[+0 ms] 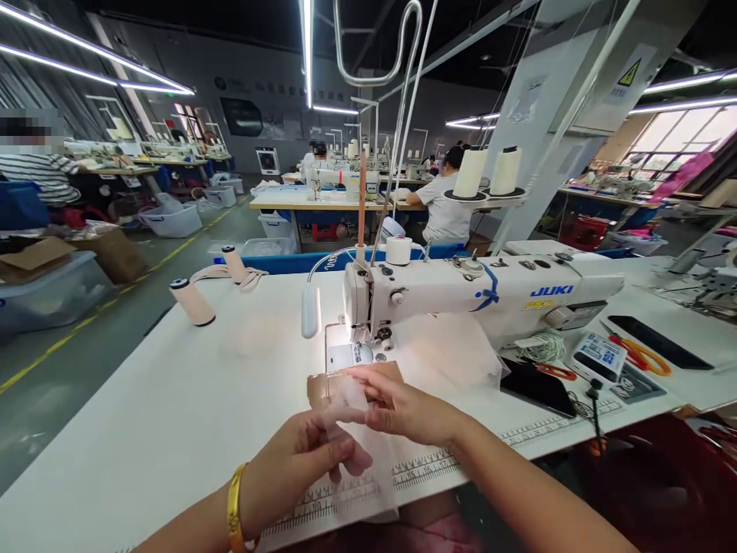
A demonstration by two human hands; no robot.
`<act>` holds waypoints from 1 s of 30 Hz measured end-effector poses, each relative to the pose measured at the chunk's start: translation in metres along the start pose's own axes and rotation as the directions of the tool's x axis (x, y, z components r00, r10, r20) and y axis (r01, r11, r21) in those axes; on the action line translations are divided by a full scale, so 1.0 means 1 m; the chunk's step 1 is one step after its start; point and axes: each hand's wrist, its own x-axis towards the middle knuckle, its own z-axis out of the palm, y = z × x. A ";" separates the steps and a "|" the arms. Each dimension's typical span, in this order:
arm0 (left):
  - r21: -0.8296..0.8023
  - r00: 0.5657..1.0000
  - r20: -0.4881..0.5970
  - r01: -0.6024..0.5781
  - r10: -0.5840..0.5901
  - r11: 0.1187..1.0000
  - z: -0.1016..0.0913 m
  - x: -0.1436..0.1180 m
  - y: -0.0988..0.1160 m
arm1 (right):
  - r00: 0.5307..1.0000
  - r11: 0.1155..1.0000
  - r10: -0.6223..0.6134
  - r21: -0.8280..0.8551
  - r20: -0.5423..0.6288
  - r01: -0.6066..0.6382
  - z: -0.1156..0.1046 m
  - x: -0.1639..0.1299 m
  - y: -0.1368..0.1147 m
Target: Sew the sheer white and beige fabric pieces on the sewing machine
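Observation:
In front of the sewing machine [437, 288], both my hands are close together over the table edge. My left hand [308, 453], with a gold bangle at the wrist, is closed on a thin sheer whitish fabric [350, 395]. Part of this fabric hangs down over the printed ruler strip [414, 472]. My right hand [406, 407] has its fingers curved round the fabric's upper part, with thumb and fingertips closed on it. Just beyond the fingers a brown card-like piece [391, 372] lies near the needle plate [342, 357], partly hidden by my hands.
More sheer fabric [449, 346] lies under the machine arm. To the right are a black phone [538, 386], orange-handled scissors [650, 357] and a white box [599, 353]. A thread cone [193, 302] stands at the left. Other people sit at machines farther back.

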 end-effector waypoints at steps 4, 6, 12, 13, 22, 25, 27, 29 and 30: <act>-0.034 0.997 -0.050 0.058 -0.059 0.998 -0.016 -0.012 -0.003 | 0.998 0.984 0.057 0.169 -0.004 -0.056 -0.005 0.013 0.004; -0.065 0.992 -0.094 0.077 -0.083 0.995 -0.023 -0.014 -0.006 | 0.995 0.977 0.092 0.194 -0.036 -0.084 -0.007 0.014 0.005; -0.163 0.969 -0.179 0.139 -0.168 0.977 -0.038 -0.018 -0.013 | 0.987 0.963 0.127 0.251 -0.096 -0.099 -0.019 0.009 0.007; -0.172 0.969 -0.158 0.162 -0.189 0.972 -0.041 -0.020 -0.013 | 0.985 0.966 0.128 0.239 -0.112 -0.098 -0.020 0.008 0.006; 0.213 0.996 0.038 0.075 -0.085 0.974 -0.048 0.000 0.006 | 0.980 0.967 0.197 0.164 0.014 -0.196 -0.002 0.013 -0.007; 0.078 0.997 0.046 0.062 -0.066 0.995 -0.042 0.029 0.003 | 0.982 0.979 0.190 0.079 -0.015 -0.188 -0.005 0.022 -0.002; 0.058 0.997 0.031 0.066 -0.068 0.996 -0.042 0.046 0.001 | 0.984 0.987 0.162 0.001 -0.072 -0.162 -0.011 0.029 0.002; 0.109 0.999 -0.021 0.048 -0.047 0.993 -0.043 0.057 0.000 | 0.982 0.986 0.149 -0.061 -0.118 -0.157 -0.018 0.034 0.006; 0.137 0.999 -0.041 0.038 -0.033 0.990 -0.044 0.060 0.000 | 0.980 0.985 0.145 -0.076 -0.135 -0.156 -0.020 0.036 0.008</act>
